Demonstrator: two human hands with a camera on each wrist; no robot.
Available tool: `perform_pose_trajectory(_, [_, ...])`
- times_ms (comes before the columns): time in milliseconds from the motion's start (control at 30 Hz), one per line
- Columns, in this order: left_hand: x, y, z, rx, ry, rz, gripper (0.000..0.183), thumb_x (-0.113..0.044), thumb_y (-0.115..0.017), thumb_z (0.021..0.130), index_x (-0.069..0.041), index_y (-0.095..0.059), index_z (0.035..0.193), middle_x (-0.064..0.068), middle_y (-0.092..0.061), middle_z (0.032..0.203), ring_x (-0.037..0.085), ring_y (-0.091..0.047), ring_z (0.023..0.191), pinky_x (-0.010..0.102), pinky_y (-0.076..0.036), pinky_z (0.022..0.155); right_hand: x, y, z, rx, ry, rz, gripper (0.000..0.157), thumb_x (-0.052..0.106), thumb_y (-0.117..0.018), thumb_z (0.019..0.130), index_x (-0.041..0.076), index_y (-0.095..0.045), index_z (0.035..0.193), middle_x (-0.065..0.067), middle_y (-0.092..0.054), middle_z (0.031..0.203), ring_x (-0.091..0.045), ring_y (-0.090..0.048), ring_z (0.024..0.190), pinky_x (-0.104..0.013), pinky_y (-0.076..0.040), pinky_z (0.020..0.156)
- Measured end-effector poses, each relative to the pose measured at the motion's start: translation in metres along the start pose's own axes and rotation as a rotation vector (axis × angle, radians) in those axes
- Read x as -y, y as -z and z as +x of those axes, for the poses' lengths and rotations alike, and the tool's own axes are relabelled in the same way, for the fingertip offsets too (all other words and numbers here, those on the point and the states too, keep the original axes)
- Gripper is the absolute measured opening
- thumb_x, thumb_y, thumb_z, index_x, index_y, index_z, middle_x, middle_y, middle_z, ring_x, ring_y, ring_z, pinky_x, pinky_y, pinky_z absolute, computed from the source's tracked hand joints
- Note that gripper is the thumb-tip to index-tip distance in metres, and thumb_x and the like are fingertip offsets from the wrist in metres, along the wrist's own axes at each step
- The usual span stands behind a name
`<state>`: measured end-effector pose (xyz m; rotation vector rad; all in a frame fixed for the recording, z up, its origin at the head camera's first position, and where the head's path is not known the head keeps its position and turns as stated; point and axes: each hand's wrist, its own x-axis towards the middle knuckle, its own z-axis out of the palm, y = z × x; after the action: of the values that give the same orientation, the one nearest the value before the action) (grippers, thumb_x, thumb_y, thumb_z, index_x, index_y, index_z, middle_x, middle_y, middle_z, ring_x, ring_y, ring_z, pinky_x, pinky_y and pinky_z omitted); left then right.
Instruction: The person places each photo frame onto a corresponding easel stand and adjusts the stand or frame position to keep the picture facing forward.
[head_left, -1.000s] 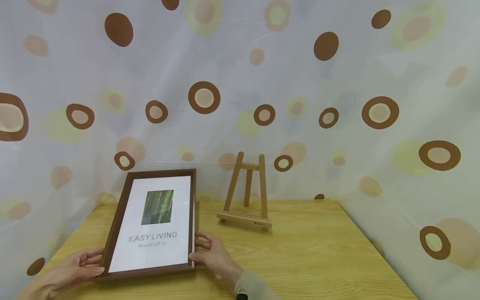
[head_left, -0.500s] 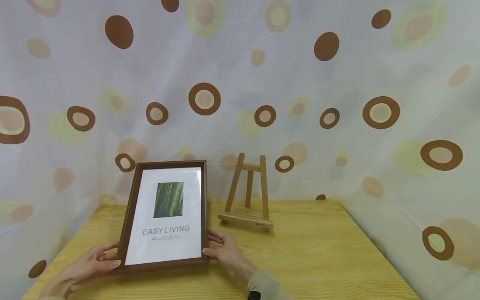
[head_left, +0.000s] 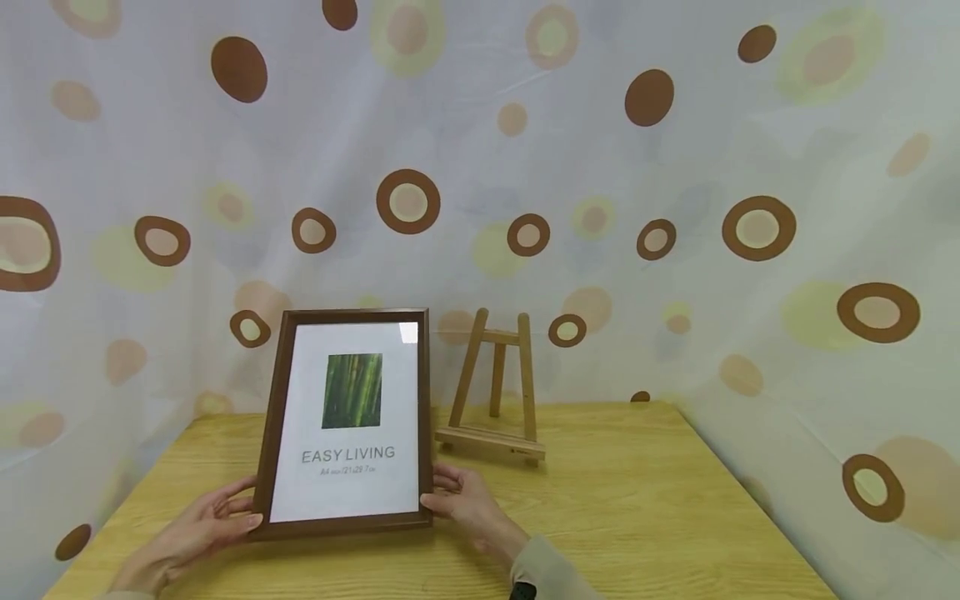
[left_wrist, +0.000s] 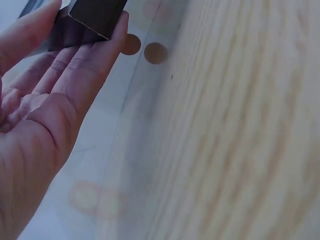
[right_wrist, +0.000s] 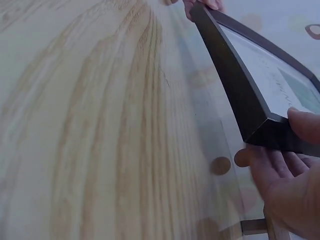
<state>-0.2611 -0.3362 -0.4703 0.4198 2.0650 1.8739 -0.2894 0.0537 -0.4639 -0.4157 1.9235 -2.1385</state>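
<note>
A brown picture frame (head_left: 275, 425) with a white "EASY LIVING" insert and a small green picture is held tilted up between both hands. My left hand (head_left: 198, 529) grips its lower left side, thumb on the front and fingers behind. On the lower right side, my right hand (head_left: 476, 510) holds it the same way. In the right wrist view, the frame's lower corner (right_wrist: 260, 131) sits between thumb and fingers, raised above the table. The left wrist view shows the dark frame edge (left_wrist: 95, 20) resting across the left fingers.
A small wooden easel (head_left: 491, 443) stands on the table right of the frame, close to its edge. The wood-grain table (head_left: 637, 500) reaches back to a white curtain (head_left: 480, 150) printed with brown and yellow dots.
Both hands have moved the picture frame to the right, toward the easel, and tilted it more upright. The easel has stayed in place.
</note>
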Motion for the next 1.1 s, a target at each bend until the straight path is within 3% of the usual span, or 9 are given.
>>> perform_pose_trajectory(133, [-0.002, -0.006, 0.005, -0.066, 0.008, 0.006, 0.081, -0.008, -0.055, 0.089, 0.008, 0.006, 0.140, 0.041, -0.012, 0.135, 0.027, -0.043, 0.115, 0.039, -0.044, 0.091, 0.000, 0.002, -0.002, -0.003, -0.005, 0.018, 0.062, 0.000, -0.063, 0.083, -0.006, -0.032, 0.136, -0.023, -0.046, 0.127, -0.033, -0.051, 0.109, -0.039, -0.050, 0.080])
perform_pose_trajectory(267, [-0.005, -0.010, 0.013, -0.087, -0.006, 0.014, 0.081, -0.008, -0.056, 0.089, 0.006, 0.003, 0.141, 0.041, -0.005, 0.137, 0.036, -0.035, 0.121, 0.040, -0.044, 0.091, 0.001, 0.007, -0.002, 0.002, -0.013, 0.024, 0.065, 0.004, -0.061, 0.085, 0.000, -0.027, 0.140, -0.029, -0.036, 0.133, -0.039, -0.048, 0.111, -0.048, -0.050, 0.077])
perform_pose_trajectory(433, [-0.007, -0.015, 0.022, -0.109, -0.033, 0.036, 0.078, -0.009, -0.057, 0.088, 0.007, -0.001, 0.142, 0.040, -0.011, 0.138, 0.038, -0.032, 0.122, 0.039, -0.045, 0.090, 0.002, 0.013, -0.002, -0.019, 0.010, 0.009, 0.067, 0.005, -0.062, 0.085, 0.002, -0.027, 0.141, -0.034, -0.031, 0.134, -0.043, -0.043, 0.114, -0.051, -0.049, 0.075])
perform_pose_trajectory(733, [-0.011, -0.027, 0.035, -0.183, -0.048, 0.056, 0.080, -0.012, -0.064, 0.084, 0.004, -0.011, 0.142, 0.037, -0.024, 0.135, 0.040, -0.038, 0.119, 0.040, -0.047, 0.087, 0.003, 0.024, 0.001, -0.092, 0.064, -0.131, 0.067, 0.005, -0.066, 0.082, 0.002, -0.032, 0.139, -0.031, -0.036, 0.133, -0.042, -0.039, 0.119, -0.045, -0.042, 0.091])
perform_pose_trajectory(900, [-0.015, -0.029, 0.039, -0.165, -0.045, 0.051, 0.081, -0.013, -0.063, 0.085, 0.002, -0.009, 0.143, 0.037, -0.030, 0.132, 0.036, -0.047, 0.112, 0.041, -0.048, 0.085, 0.003, 0.029, 0.002, -0.090, 0.058, -0.120, 0.065, 0.006, -0.065, 0.082, -0.002, -0.032, 0.138, -0.029, -0.035, 0.135, -0.042, -0.036, 0.122, -0.041, -0.043, 0.091])
perform_pose_trajectory(1100, [-0.016, -0.030, 0.041, -0.191, -0.023, 0.057, 0.082, -0.015, -0.064, 0.085, 0.000, -0.010, 0.144, 0.034, -0.030, 0.133, 0.035, -0.046, 0.113, 0.042, -0.048, 0.085, 0.005, 0.030, 0.003, -0.106, 0.057, -0.089, 0.065, 0.005, -0.067, 0.081, -0.004, -0.033, 0.136, -0.029, -0.037, 0.133, -0.043, -0.035, 0.122, -0.038, -0.046, 0.089])
